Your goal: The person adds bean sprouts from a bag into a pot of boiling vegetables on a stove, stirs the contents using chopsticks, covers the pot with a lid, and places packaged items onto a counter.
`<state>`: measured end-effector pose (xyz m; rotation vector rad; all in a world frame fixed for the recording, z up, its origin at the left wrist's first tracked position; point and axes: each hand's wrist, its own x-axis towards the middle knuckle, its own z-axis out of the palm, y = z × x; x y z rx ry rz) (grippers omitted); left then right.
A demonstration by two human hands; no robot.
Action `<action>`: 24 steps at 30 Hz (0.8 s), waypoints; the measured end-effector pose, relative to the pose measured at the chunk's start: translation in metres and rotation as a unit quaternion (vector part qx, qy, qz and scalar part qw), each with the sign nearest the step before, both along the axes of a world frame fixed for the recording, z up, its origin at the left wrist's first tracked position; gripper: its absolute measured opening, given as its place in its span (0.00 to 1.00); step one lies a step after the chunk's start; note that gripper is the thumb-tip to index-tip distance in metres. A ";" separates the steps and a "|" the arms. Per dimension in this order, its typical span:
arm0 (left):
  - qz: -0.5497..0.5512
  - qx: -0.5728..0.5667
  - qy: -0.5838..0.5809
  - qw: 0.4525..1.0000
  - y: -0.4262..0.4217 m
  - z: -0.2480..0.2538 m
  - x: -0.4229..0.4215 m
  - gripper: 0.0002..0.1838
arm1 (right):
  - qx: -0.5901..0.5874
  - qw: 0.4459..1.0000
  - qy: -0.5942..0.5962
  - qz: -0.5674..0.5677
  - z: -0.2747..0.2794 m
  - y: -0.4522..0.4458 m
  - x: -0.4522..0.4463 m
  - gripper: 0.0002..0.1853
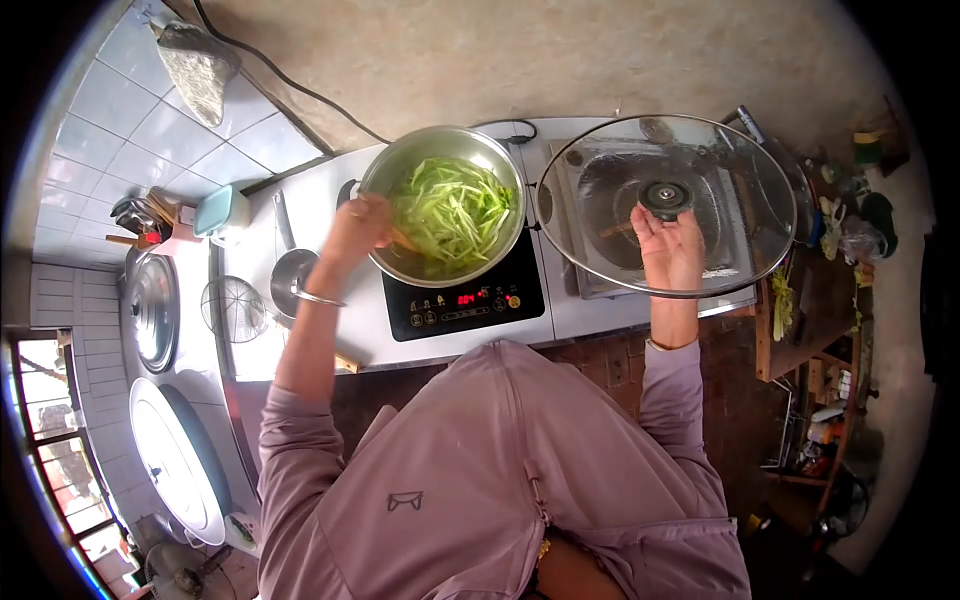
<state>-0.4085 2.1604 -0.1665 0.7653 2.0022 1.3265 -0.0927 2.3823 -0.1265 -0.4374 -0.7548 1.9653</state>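
Note:
A steel pot (480,140) stands on a black induction cooktop (425,318) with a lit red display. Shredded green vegetables (452,208) fill the pot. My left hand (358,235) is closed at the pot's left side, over its rim. From its fingers an orange-brown, wooden-looking utensil (403,241) reaches into the vegetables; its end is hidden. To the right of the pot, my right hand (672,250) grips the dark knob (665,198) of a large clear glass lid (600,240). The lid is held away from the pot, above the counter.
Beneath the lid shows a square sink-like basin (570,265). On the left counter lie a ladle (290,275) and a wire strainer (233,308). Farther left are a pink utensil holder (172,228), a light-blue container (222,210) and a metal lid (153,310). Greens (783,300) lie at the right.

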 end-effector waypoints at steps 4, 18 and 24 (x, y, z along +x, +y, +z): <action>0.065 0.106 0.007 0.992 0.021 0.021 0.013 0.10 | 0.008 1.000 0.010 0.009 -0.002 0.002 -0.001 0.14; -0.112 0.087 0.111 0.984 0.049 0.032 0.021 0.11 | 0.007 0.999 -0.027 -0.036 0.001 0.003 0.000 0.11; -0.063 0.091 -0.073 0.991 0.071 -0.028 0.020 0.11 | 0.001 0.999 -0.021 -0.038 0.002 0.006 0.003 0.12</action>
